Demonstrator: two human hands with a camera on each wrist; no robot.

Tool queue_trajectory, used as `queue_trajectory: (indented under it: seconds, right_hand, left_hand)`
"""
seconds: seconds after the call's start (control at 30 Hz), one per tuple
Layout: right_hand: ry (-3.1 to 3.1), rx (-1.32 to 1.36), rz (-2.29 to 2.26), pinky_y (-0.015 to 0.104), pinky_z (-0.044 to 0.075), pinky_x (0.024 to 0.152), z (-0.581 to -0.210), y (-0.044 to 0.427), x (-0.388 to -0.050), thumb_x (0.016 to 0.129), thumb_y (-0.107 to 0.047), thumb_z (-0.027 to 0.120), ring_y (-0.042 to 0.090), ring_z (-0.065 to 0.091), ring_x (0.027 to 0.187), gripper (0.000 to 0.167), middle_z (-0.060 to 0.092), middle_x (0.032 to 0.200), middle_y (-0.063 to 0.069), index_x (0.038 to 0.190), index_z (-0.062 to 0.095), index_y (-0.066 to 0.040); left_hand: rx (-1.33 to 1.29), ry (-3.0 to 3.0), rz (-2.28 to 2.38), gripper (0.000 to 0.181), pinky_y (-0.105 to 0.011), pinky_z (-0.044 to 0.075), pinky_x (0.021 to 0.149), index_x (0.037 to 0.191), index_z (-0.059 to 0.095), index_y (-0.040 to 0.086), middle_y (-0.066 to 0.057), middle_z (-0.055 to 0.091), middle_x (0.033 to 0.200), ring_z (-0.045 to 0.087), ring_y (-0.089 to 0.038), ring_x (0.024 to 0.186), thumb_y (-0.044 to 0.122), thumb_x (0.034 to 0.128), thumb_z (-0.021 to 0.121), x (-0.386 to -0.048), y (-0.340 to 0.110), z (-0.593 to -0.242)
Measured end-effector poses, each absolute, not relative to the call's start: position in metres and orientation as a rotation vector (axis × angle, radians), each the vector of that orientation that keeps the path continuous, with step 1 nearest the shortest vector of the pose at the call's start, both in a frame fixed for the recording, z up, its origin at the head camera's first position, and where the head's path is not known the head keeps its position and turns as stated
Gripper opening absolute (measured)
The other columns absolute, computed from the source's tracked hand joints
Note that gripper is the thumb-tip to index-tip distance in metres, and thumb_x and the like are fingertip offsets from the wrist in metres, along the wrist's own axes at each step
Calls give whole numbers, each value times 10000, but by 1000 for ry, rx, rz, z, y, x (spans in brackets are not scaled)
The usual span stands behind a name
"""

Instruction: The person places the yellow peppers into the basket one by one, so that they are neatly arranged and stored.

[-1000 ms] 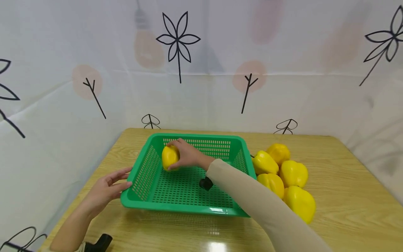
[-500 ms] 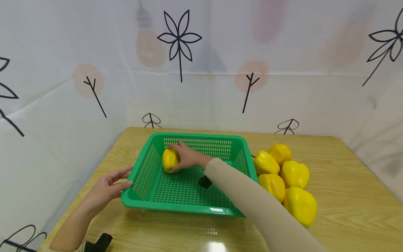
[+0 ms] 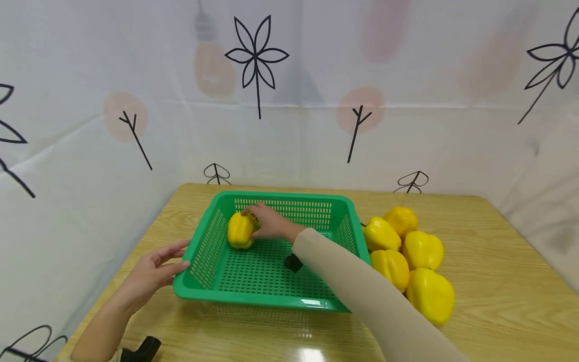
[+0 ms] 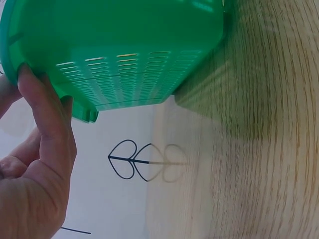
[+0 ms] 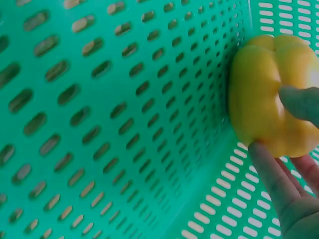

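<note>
A yellow bell pepper (image 3: 240,231) stands on the floor of the green plastic basket (image 3: 262,301), near its back left corner. My right hand (image 3: 271,223) spans the pepper from the right, with fingertips at its top and thumb at its side. In the right wrist view, the thumb (image 5: 301,102) lies across the pepper (image 5: 256,94), while fingertips meet its lower edge. My left hand (image 3: 151,271) touches the basket's left rim with fairly straight fingers. The left wrist view has those fingers (image 4: 47,107) against the basket's outer side (image 4: 124,45), close under the rim.
Several yellow bell peppers (image 3: 422,250) lie grouped on the wooden table (image 3: 497,281), right beside the basket. One pepper (image 3: 381,234) has its stem toward the basket wall. A white patterned cloth (image 3: 289,146) hangs behind the table and along both sides.
The pepper in the basket has come down slightly, then shifted left and turned, so more of it shows beside the right hand. The left hand keeps its place on the rim.
</note>
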State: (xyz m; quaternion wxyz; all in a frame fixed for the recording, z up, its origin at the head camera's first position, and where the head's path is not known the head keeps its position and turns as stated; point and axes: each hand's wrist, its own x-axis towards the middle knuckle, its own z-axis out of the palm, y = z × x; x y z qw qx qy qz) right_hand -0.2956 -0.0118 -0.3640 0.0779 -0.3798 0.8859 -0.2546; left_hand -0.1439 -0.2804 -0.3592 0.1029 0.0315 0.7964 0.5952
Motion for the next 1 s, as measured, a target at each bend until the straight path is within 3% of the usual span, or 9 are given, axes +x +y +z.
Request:
queue_trajectory:
  seconds: [0.2,0.4,0.63,1.0]
  right_hand:
    - [2683,-1114,-789,318,424,930,-358,-6,-294,826,-91,716,212,444,1155,590,440,1263,110,1351,447,-85]
    - [2624,-1146,-985,286,476,791,-340,10,-287,842,-40,676,253,459,1109,560,439,1242,156,1354,448,-52]
    - [2484,-1201,-1229,408,472,881,-326,24,-275,838,-6,677,294,466,1129,544,446,1276,180,1332,449,-7]
    - [2422,-1293,-1426,432,470,882,-304,41,-252,816,-1,702,329,501,1103,507,510,1236,104,1277,492,-30]
  left_hand:
    - [124,2304,1793,639,-351,515,805,1464,292,63,-241,336,1364,594,-138,993,214,926,602,-148,-275,-361]
    - [136,2331,1781,624,-349,518,794,1455,315,67,-222,365,1347,598,-148,990,215,923,606,-147,-276,-362]
    - [123,2320,1791,619,-358,524,783,1458,298,53,-217,380,1333,607,-156,981,200,933,591,-144,-278,-360]
    - [117,2315,1779,635,-352,517,801,1466,283,57,-245,337,1373,599,-131,995,214,933,591,-145,-280,-361]
